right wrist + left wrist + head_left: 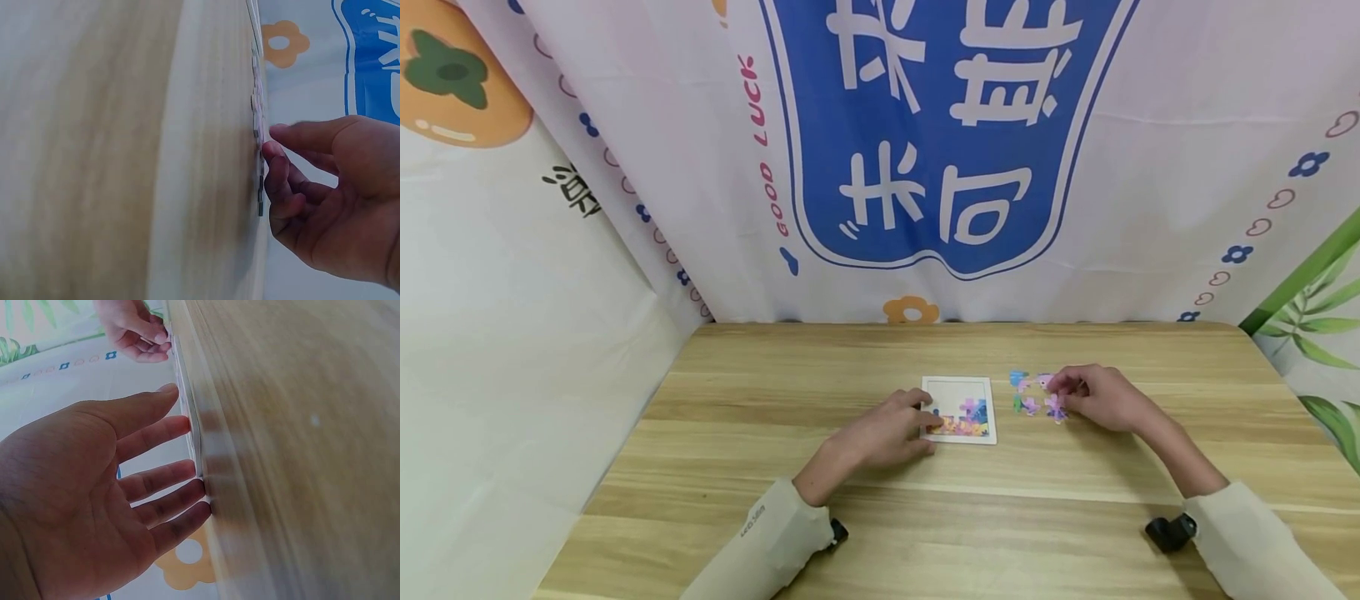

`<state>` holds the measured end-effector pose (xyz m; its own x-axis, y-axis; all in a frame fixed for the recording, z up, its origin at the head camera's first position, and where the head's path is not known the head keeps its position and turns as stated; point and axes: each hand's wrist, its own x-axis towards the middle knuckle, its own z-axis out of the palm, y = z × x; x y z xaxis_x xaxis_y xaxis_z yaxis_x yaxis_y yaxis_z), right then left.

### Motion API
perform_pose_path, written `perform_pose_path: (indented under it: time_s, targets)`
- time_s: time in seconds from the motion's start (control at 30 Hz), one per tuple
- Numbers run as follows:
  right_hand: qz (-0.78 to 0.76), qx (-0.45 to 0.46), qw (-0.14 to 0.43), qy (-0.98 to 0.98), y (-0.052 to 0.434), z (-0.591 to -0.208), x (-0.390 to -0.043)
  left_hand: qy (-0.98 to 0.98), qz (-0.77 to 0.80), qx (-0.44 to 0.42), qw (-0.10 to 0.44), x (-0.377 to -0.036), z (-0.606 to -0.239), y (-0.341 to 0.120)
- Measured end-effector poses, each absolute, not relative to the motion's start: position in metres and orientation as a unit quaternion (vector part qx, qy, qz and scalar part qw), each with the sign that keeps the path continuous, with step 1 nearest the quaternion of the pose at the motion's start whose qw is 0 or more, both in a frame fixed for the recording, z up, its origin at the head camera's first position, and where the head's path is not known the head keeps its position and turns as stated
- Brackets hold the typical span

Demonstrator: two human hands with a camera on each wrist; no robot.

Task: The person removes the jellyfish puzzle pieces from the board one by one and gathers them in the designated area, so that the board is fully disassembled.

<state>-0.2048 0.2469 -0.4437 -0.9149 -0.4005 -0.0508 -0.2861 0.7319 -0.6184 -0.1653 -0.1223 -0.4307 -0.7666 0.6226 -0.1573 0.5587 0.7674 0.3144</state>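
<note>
A square white-framed jigsaw puzzle tray [957, 384] lies on the wooden table, its lower part filled with yellow, pink and blue pieces and its upper left showing bare white. My left hand [891, 431] rests at the tray's left side with fingers spread, some fingertips over the frame and the joined pieces. Right of the tray lie several loose jigsaw pieces [1019, 380], pink, purple, blue and green. Over the right-hand ones, my right hand [1103, 397] is lowered. In the right wrist view its thumb and loosely bent forefinger are close at the pieces' edges [257, 112], a small gap between their tips.
The wooden table [760, 383] reaches back to a printed cloth [737, 275] hanging behind it. Another pale cloth [527, 358] hangs along the left side. A black wrist device [1171, 532] sits at the right sleeve's cuff.
</note>
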Motion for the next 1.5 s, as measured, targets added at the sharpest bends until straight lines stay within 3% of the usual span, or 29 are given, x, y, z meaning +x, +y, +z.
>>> perform_pose_path:
  time_s: [0.6, 1.5]
  targets:
    - [-0.304, -0.189, 0.085, 0.930, 0.240, -0.443, -0.202, 0.933, 0.125, 0.313, 0.129, -0.165, -0.430, -0.122]
    - [-0.334, -0.218, 0.089, 0.913, 0.182, -0.436, -0.209, 0.932, 0.115, 0.313, 0.142, -0.164, -0.427, -0.121]
